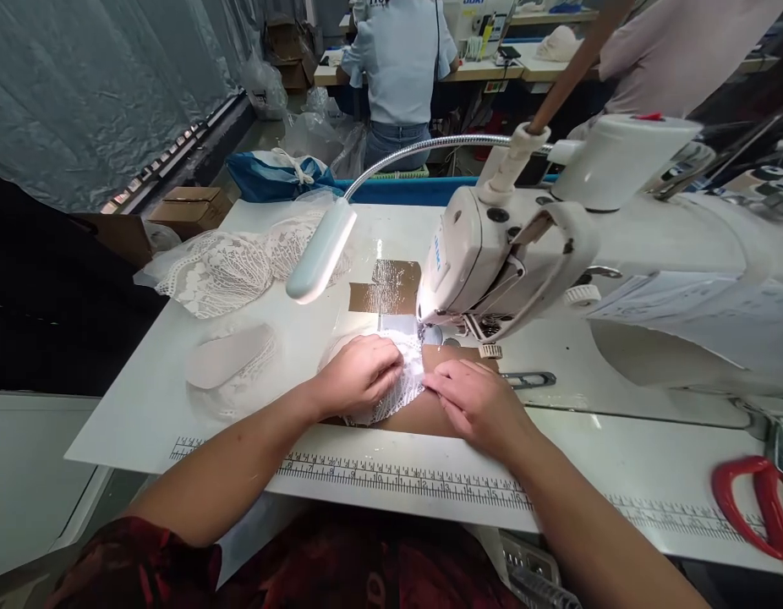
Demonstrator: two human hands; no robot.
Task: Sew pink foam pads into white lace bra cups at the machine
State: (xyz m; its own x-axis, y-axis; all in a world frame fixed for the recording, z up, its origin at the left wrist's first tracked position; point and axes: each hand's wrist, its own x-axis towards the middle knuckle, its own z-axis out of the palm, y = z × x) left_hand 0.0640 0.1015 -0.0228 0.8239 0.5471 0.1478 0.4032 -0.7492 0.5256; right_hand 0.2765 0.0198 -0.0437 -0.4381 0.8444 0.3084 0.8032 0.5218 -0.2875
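Observation:
A round, cup-like white lace piece [405, 391] lies under the needle end of a white sewing machine [458, 254]. My left hand [364, 372] rests on top of the lace with its fingers curled together, gripping it and covering much of it. At the lace's right edge, my right hand [477, 397] pinches the border between thumb and fingertips. Brown tape [423, 416] covers the table surface beneath both hands. The needle tip and the machine's foot are hard to make out.
More white lace [220, 266] lies at the back left, near a pale padded piece [232, 355]. A lamp [321, 254] hangs over the table. Red-handled scissors [750, 507] sit at the right, and a printed ruler [391, 478] runs along the front edge. Two people work beyond.

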